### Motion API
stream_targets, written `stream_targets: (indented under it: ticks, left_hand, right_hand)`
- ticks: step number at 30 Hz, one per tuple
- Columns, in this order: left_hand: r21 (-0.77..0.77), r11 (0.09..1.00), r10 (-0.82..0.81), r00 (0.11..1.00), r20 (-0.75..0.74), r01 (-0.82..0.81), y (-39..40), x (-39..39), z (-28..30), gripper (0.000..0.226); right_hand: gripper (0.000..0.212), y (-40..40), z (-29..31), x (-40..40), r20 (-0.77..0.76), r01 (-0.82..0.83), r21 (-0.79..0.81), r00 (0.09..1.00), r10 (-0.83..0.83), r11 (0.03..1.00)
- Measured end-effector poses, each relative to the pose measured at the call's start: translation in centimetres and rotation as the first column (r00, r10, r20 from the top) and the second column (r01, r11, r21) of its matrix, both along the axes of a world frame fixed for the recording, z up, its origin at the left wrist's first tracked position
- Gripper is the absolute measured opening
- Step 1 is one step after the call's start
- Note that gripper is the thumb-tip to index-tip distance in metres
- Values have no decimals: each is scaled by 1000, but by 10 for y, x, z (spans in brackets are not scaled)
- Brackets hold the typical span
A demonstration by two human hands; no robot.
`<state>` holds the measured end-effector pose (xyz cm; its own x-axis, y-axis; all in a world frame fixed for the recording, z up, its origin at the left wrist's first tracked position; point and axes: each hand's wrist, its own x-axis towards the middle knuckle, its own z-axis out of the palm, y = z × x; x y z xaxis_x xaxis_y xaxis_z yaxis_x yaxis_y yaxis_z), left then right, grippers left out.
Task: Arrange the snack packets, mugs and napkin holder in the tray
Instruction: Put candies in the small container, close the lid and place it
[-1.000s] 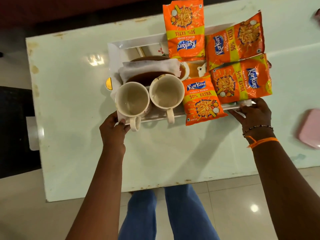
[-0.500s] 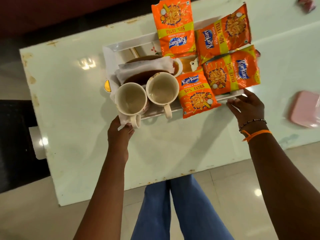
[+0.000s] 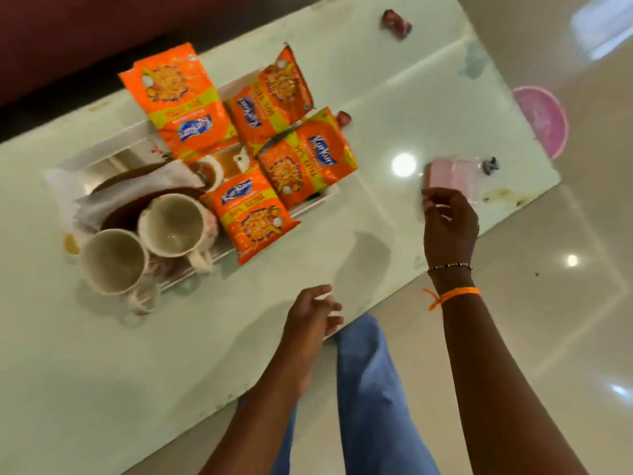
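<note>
A white rectangular tray (image 3: 102,150) in the frame's upper left holds four glossy orange Kurkure packets (image 3: 181,101), two cream ceramic mugs (image 3: 114,260) and a brown napkin holder (image 3: 126,209) with white napkins. Both hands hover over the pale glossy tabletop (image 3: 171,354), the left hand (image 3: 313,315) and right hand (image 3: 448,226), each grip loosely open, holding nothing.

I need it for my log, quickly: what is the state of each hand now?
Left hand: loosely open, holding nothing, above the table.
Right hand: open, holding nothing, near the pink box.
</note>
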<state>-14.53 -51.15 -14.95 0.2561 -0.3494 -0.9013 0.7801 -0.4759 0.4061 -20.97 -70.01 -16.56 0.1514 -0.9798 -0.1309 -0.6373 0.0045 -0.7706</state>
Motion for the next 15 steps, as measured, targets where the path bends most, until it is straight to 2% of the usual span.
stream_targets:
  ticks: [4, 7, 10, 11, 13, 14, 15]
  left_hand:
    - [-114, 967, -218, 972, 91, 228, -74, -13, 4, 21]
    - [-90, 936, -314, 924, 219, 340, -118, -26, -2, 30]
    - [-36, 932, -342, 908, 241, 360, -148, -41, -13, 29]
    - [-22, 930, -351, 906, 238, 366, -157, -44, -16, 27]
    - [23, 932, -357, 908, 218, 361, -173, -47, -23, 17]
    - [50, 943, -332, 920, 206, 329, -182, -47, -28, 11]
    - [78, 954, -301, 936, 183, 291, -188, -44, -30, 14]
  right_hand:
    - [35, -59, -6, -22, -266, -20, -56, 964, 4, 998]
    - [61, -89, -18, -23, -436, -63, 59, 896, 82, 996]
    - [76, -100, -30, -18, -585, -193, 192, 765, 270, 962]
    - [79, -105, -32, -17, -603, -218, 222, 735, 309, 950]
    - [81, -114, -32, -15, -575, -226, 281, 738, 353, 933]
    - [81, -118, -32, -15, -517, -227, 314, 774, 367, 922]
    - [77, -120, -31, -14, -416, -224, 349, 833, 364, 910]
